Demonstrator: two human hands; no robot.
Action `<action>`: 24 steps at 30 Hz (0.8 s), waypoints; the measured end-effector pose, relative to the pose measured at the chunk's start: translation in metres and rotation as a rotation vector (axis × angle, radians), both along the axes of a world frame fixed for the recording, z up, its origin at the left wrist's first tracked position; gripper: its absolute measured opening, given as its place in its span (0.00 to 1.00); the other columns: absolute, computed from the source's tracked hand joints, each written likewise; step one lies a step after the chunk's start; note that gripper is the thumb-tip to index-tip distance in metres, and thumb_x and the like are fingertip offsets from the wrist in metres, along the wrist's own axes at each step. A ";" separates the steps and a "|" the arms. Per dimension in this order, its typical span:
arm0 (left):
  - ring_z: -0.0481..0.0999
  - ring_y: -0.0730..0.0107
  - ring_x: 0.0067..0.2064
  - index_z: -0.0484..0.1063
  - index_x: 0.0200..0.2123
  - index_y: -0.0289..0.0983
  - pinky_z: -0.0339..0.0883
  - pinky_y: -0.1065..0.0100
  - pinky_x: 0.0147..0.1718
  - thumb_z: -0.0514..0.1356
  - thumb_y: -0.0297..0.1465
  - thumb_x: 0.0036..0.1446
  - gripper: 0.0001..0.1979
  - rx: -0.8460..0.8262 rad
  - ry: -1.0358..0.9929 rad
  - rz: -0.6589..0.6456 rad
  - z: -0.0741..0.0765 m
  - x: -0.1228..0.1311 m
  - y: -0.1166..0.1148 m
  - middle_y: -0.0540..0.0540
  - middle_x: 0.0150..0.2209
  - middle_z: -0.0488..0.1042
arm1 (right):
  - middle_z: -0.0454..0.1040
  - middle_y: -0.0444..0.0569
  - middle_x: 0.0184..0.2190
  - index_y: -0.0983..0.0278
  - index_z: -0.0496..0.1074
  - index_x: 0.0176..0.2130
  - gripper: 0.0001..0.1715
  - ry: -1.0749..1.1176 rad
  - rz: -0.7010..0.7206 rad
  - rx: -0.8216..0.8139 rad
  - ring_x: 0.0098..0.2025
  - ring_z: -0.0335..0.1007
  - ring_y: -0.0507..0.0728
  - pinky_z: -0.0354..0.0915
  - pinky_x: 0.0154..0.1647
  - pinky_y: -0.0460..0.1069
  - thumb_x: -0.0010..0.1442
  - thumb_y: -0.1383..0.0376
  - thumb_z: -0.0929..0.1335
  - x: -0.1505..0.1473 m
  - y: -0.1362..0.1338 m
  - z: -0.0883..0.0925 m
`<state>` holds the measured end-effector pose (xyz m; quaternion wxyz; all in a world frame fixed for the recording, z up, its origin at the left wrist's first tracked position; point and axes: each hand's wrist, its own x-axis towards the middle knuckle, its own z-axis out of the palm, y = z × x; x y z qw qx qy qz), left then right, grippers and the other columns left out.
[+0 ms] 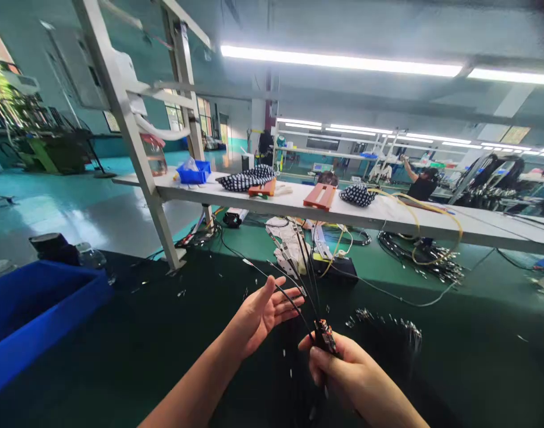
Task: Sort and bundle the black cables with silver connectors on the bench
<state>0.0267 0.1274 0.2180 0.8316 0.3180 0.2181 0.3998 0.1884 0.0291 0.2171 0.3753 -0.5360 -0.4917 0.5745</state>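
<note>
My right hand (347, 359) is closed around a bundle of thin black cables (327, 336), gripping it just below a cluster of small metallic and orange-tinted ends. Several longer cable strands (292, 257) rise from the bundle and fan out upward, with pale tips. My left hand (265, 314) is to the left of them, palm turned inward and fingers stretched apart. One strand crosses in front of its fingers; whether it touches them I cannot tell. Below my right hand, the lower part of the bundle fades into the dark work surface.
A dark green work surface (164, 345) carries a pile of cable ends (387, 324) at right and a blue bin (44, 309) at left. Beyond stands a white shelf (272, 204) with a small blue tray (194, 172). Coiled cables (421, 261) lie beneath it. Another person (422, 185) sits farther back.
</note>
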 end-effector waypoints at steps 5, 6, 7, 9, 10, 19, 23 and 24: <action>0.73 0.52 0.45 0.68 0.43 0.34 0.64 0.52 0.46 0.55 0.35 0.56 0.14 0.215 -0.079 0.152 0.082 -0.023 0.013 0.38 0.42 0.74 | 0.69 0.45 0.22 0.65 0.70 0.37 0.13 -0.126 0.034 0.179 0.26 0.62 0.52 0.56 0.26 0.45 0.54 0.60 0.64 -0.044 0.002 0.031; 0.73 0.53 0.44 0.70 0.41 0.34 0.65 0.53 0.44 0.56 0.33 0.55 0.12 0.264 -0.074 0.191 0.089 -0.033 0.014 0.39 0.40 0.74 | 0.69 0.45 0.23 0.65 0.70 0.37 0.12 -0.121 0.047 0.192 0.26 0.63 0.52 0.56 0.27 0.45 0.55 0.61 0.64 -0.056 0.004 0.029; 0.73 0.53 0.43 0.71 0.39 0.34 0.66 0.54 0.42 0.57 0.32 0.54 0.11 0.306 -0.057 0.219 0.092 -0.044 0.014 0.40 0.38 0.75 | 0.69 0.46 0.23 0.65 0.70 0.37 0.12 -0.100 0.052 0.198 0.26 0.62 0.52 0.56 0.26 0.45 0.55 0.61 0.63 -0.067 0.007 0.025; 0.73 0.54 0.41 0.74 0.34 0.33 0.68 0.57 0.40 0.59 0.30 0.51 0.08 0.367 -0.008 0.269 0.092 -0.066 0.014 0.41 0.36 0.75 | 0.69 0.46 0.24 0.66 0.70 0.37 0.13 -0.023 0.037 0.201 0.23 0.60 0.50 0.55 0.25 0.44 0.56 0.60 0.63 -0.092 0.011 0.012; 0.73 0.55 0.40 0.74 0.32 0.32 0.68 0.58 0.39 0.60 0.30 0.49 0.07 0.386 0.016 0.290 0.089 -0.077 0.013 0.41 0.35 0.75 | 0.69 0.46 0.24 0.66 0.69 0.38 0.14 0.025 0.015 0.203 0.23 0.59 0.50 0.55 0.24 0.44 0.56 0.59 0.63 -0.104 0.013 0.005; 0.73 0.64 0.33 0.75 0.36 0.32 0.66 0.65 0.37 0.63 0.31 0.47 0.12 0.543 0.170 0.099 0.077 -0.133 0.011 0.43 0.31 0.75 | 0.67 0.45 0.25 0.67 0.68 0.38 0.15 0.103 -0.155 0.341 0.30 0.61 0.52 0.57 0.34 0.46 0.58 0.57 0.64 -0.169 0.017 -0.037; 0.74 0.60 0.34 0.74 0.38 0.32 0.67 0.63 0.36 0.64 0.33 0.47 0.14 0.513 0.181 0.043 0.079 -0.145 0.012 0.42 0.31 0.76 | 0.66 0.46 0.26 0.67 0.68 0.39 0.19 0.035 -0.187 0.387 0.31 0.60 0.53 0.57 0.35 0.47 0.59 0.53 0.63 -0.179 0.014 -0.037; 0.74 0.59 0.35 0.74 0.39 0.32 0.67 0.62 0.36 0.63 0.33 0.47 0.15 0.501 0.177 0.044 0.078 -0.148 0.012 0.41 0.31 0.76 | 0.65 0.46 0.26 0.66 0.68 0.39 0.20 0.015 -0.201 0.391 0.31 0.60 0.53 0.57 0.35 0.47 0.59 0.52 0.63 -0.181 0.014 -0.037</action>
